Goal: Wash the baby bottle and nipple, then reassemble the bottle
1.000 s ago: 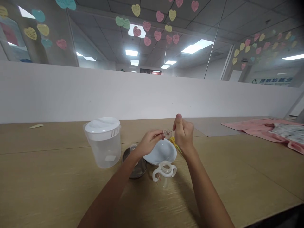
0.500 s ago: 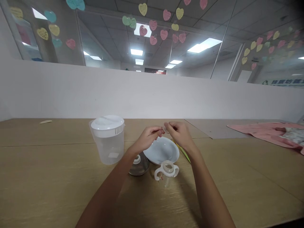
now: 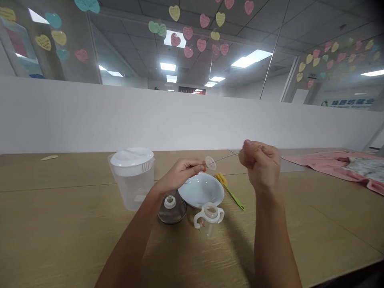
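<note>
My left hand (image 3: 187,173) is closed, pinching a clear bottle nipple (image 3: 211,163) whose round flange faces right, above the bowl. A thin wire-like rod (image 3: 225,158) runs from the nipple up to my right hand (image 3: 261,162), which is closed around its other end, raised to the right. Below my hands is a white bowl (image 3: 201,190). In front of it a clear baby bottle (image 3: 210,218) with white handles stands uncapped. A white ring with a nipple (image 3: 170,202) rests on a dark metal tray (image 3: 172,216), partly behind my left forearm.
At the left stands a clear pitcher (image 3: 132,184) with a white lid. A yellow-headed brush (image 3: 234,196) with a green handle lies right of the bowl. A pink cloth (image 3: 318,162) is at the far right, and a low white wall (image 3: 192,120) runs behind the table.
My right hand has moved right and up, away from my left hand, and the thin rod now shows stretched between them. My left hand stays nearly in place.
</note>
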Motion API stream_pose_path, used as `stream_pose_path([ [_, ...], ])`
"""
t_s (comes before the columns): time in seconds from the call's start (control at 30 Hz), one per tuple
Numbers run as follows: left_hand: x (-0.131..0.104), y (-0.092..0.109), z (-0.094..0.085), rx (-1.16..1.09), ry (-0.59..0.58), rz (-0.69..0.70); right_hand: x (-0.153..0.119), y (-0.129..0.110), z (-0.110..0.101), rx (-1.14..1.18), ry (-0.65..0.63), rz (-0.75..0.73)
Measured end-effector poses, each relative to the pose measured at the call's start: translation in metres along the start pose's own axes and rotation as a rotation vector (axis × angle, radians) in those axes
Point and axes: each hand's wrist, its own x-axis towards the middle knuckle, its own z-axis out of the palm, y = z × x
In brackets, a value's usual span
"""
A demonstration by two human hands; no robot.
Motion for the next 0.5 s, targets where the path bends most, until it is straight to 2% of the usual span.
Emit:
stream_pose_path([
  [0.1, -0.001, 0.002, 0.000, 0.014, 0.021, 0.022, 0.003, -0.005, -0.008, 0.037, 0.131, -0.038],
  [0.2, 0.003, -0.004, -0.001, 0.092, 0.036, 0.043, 0.010, -0.003, -0.019, 0.100, 0.319, -0.065],
  [0.33, 0.012, -0.031, 0.000, 0.222, 0.123, 0.022, 0.022, 0.027, -0.044, 0.128, 0.581, -0.022],
  [0.4, 0.017, -0.049, 0.004, 0.286, 0.101, -0.005, 0.025, 0.052, -0.056, 0.082, 0.534, 0.160],
  [0.5, 0.021, -0.076, 0.013, 0.474, -0.018, -0.034, 0.026, 0.094, -0.067, 0.007, 0.372, 0.517],
])
